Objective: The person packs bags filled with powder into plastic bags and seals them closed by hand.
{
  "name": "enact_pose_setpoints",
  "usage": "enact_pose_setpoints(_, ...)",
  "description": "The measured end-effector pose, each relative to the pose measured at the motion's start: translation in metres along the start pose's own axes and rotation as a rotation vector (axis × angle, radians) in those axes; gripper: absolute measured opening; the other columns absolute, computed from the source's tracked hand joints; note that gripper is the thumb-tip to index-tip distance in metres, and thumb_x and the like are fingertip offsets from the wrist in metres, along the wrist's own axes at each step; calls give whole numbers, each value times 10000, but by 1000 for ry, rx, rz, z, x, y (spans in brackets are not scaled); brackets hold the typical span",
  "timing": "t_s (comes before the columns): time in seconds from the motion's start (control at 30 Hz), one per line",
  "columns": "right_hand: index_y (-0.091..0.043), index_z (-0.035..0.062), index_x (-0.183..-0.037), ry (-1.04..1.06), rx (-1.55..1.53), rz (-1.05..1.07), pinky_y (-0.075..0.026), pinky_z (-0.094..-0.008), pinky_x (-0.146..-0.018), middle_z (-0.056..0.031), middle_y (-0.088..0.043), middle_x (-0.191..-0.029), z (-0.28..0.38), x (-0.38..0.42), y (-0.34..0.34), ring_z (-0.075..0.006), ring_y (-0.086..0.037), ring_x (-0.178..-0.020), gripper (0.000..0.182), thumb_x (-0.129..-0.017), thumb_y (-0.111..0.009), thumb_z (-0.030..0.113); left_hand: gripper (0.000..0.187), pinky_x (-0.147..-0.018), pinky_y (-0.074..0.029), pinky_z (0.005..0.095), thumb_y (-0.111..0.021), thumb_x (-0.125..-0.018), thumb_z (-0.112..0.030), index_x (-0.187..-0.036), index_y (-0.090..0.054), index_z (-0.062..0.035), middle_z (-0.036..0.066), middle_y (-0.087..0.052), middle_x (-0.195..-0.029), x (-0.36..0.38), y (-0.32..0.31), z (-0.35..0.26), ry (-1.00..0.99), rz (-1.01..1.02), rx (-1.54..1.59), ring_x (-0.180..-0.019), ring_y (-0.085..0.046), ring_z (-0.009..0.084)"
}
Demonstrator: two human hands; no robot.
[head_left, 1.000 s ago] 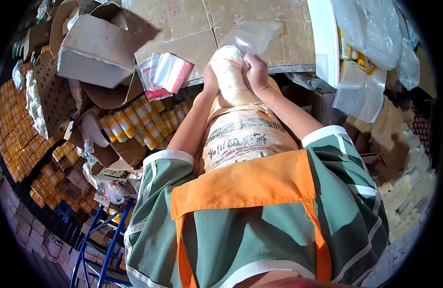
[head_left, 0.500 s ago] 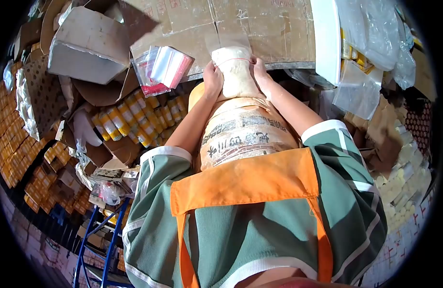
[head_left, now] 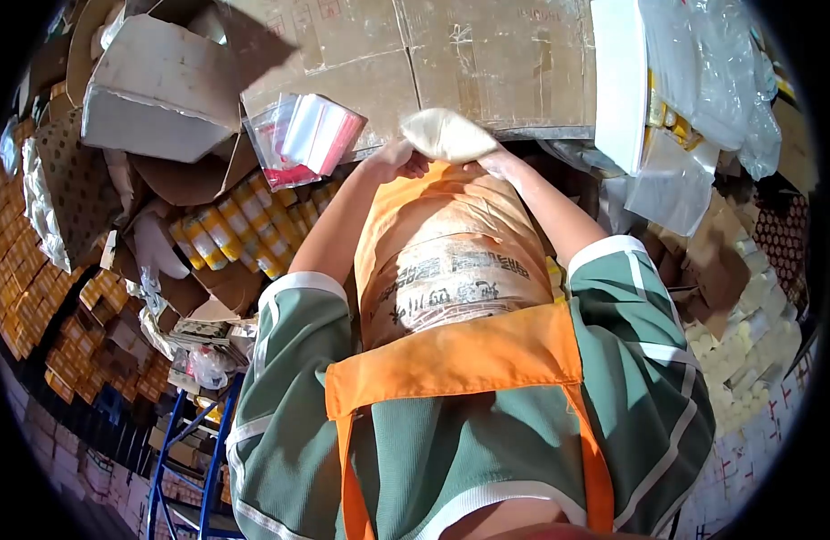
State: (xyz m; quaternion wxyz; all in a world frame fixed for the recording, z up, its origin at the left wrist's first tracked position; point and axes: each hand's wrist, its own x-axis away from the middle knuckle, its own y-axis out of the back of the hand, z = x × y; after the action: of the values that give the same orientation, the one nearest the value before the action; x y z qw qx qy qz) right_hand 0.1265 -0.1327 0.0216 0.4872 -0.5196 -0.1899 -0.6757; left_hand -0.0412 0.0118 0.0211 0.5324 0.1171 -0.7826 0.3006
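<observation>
A plump bag of pale cream-coloured filling (head_left: pixel 449 135) is tipped sideways at the table's near edge, in front of my apron. My left hand (head_left: pixel 397 160) is at its left end, fingers curled in under it. At the lower right end, my right hand (head_left: pixel 496 163) grips the bag, its fingertips partly hidden beneath. The orange apron (head_left: pixel 451 225) with dark printed characters is dusted white just below the hands. To the left on the cardboard lies a stack of clear plastic bags with red edges (head_left: pixel 318 135).
Flattened cardboard (head_left: pixel 496 72) covers the worktop. A white box (head_left: pixel 163 90) stands at the left, and a white panel (head_left: pixel 618 81) with clear plastic bags (head_left: pixel 703 72) is on the right. Yellow-wrapped packs (head_left: pixel 226 225) are piled below left, near a blue metal frame (head_left: pixel 185 459).
The bag has come toward me and turned from upright to tilted sideways. Both hands have moved lower, nearer my body, and the red line on the bag no longer shows.
</observation>
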Motion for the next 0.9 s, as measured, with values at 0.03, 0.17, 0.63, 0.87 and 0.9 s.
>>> enact_pose_setpoints(0.03, -581, 14, -1124, 13, 73, 12, -520, -237, -583, -104, -672, -915, -2, -8, 5, -148, -650, -670, 261, -945, -425, 122, 259, -423, -385, 238, -462, -884, -195, -785, -607, -6, 49, -531, -581, -2, 2, -3, 0, 74, 102, -464, -483, 119)
enact_pose_setpoints(0.17, -539, 25, -1060, 96, 129, 73, -462, -224, -492, -119, -657, -842, 11, -29, 17, -133, -627, -579, 223, -897, -387, 31, 249, -373, -328, 245, -479, -851, -209, -715, -569, -21, 44, -520, -552, -14, 4, -13, 17, -38, 79, -422, -455, 110)
enact_pose_setpoints(0.63, -537, 21, -902, 454, 960, -585, -514, -442, -614, -195, -637, -740, 0, -7, -1, -346, -649, -702, 132, -831, -582, 122, 224, -688, -509, 481, -547, -817, -166, -757, -605, 42, 265, -631, -744, -61, -16, 27, -325, -774, -639, -753, -634, 413)
enact_pose_setpoints(0.87, -599, 43, -799, 640, 865, -579, -493, -484, -653, -202, -636, -734, 28, -15, 18, -392, -622, -716, 91, -821, -572, 127, 142, -590, -478, 408, -596, -803, -102, -787, -611, 39, 246, -604, -693, -22, -8, 1, -635, -968, -523, -662, -616, 398)
enact_pose_setpoints(0.9, -599, 43, -799, 652, 863, -575, -493, -484, -653, -202, -636, -734, 34, -14, 18, -392, -622, -716, 91, -821, -572, 127, 146, -590, -478, 407, -596, -803, -104, -778, -606, 39, 241, -602, -687, -7, -9, -7, -651, -960, -533, -655, -615, 393)
